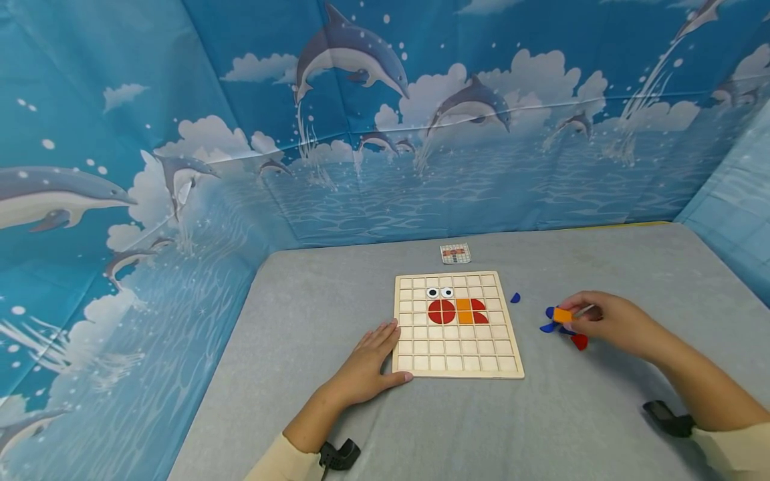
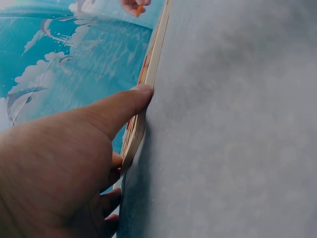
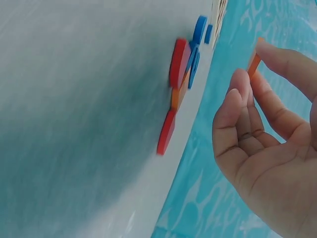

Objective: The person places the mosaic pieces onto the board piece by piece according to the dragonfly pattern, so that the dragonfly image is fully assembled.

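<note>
My right hand (image 1: pixel 622 324) pinches an orange square tile (image 1: pixel 562 316) between thumb and fingers, raised above a small heap of loose tiles. In the right wrist view, this orange tile (image 3: pixel 254 63) is seen nearly edge-on, apart from the red tile (image 3: pixel 179 63) and the blue tile (image 3: pixel 199 29) on the table. My left hand (image 1: pixel 359 373) rests at the near left corner of a wooden grid board (image 1: pixel 457 364), fingers straight along its left side and thumb on the near edge. Red quarter-round tiles (image 1: pixel 442 312), orange tiles (image 1: pixel 464 311) and two eye tiles (image 1: pixel 440 292) sit in the board's cells.
A small pattern card (image 1: pixel 455 253) lies behind the board. One blue tile (image 1: pixel 515 298) lies just right of the board, and a red tile (image 1: pixel 579 342) near the right hand. A grey cloth (image 1: pixel 313 300) covers the table; a dolphin-print curtain (image 1: pixel 361 194) stands behind it.
</note>
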A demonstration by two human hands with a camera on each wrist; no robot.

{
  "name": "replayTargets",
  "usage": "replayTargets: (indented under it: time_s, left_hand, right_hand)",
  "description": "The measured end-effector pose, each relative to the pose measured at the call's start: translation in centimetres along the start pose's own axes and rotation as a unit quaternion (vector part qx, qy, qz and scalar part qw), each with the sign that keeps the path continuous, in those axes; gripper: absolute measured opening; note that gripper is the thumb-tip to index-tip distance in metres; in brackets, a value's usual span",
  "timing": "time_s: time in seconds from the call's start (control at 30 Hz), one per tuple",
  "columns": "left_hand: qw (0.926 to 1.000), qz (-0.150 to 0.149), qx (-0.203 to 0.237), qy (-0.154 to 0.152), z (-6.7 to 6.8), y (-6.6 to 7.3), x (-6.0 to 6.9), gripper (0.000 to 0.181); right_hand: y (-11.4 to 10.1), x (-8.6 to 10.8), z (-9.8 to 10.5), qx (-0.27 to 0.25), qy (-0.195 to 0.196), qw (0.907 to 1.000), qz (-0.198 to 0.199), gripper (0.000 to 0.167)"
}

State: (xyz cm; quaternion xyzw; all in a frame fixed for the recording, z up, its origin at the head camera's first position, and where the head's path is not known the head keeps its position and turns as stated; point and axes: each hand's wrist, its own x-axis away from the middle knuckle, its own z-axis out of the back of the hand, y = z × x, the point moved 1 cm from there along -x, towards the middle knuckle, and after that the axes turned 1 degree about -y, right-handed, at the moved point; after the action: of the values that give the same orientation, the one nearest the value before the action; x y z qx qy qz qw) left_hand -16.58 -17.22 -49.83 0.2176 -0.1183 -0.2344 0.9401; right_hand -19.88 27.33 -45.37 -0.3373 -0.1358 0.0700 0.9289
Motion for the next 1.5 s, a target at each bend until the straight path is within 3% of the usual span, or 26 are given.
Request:
replayTargets:
  time_s: [0.47,0.97,1.5]
  left_hand:
    - [1.0,0.0,-0.003,0.0,0.0,0.0,0.0,0.092]
    - [1.0,-0.001,-0.007,0.002,-0.1,-0.1,-0.1,0.092]
    - [1.0,0.003,-0.008,0.002,-0.3,-0.3,-0.1,0.092]
  right_hand:
    - [-3.4,-1.3,-1.6,-0.019,-0.015,0.9988,0.043,0.034]
    - [-7.0,-3.5,-4.5,-0.045,-0.019,0.9959,0.077,0.027]
    - [-10.2,-6.1,-7.2,-0.034,-0.028,0.9874,0.152,0.024]
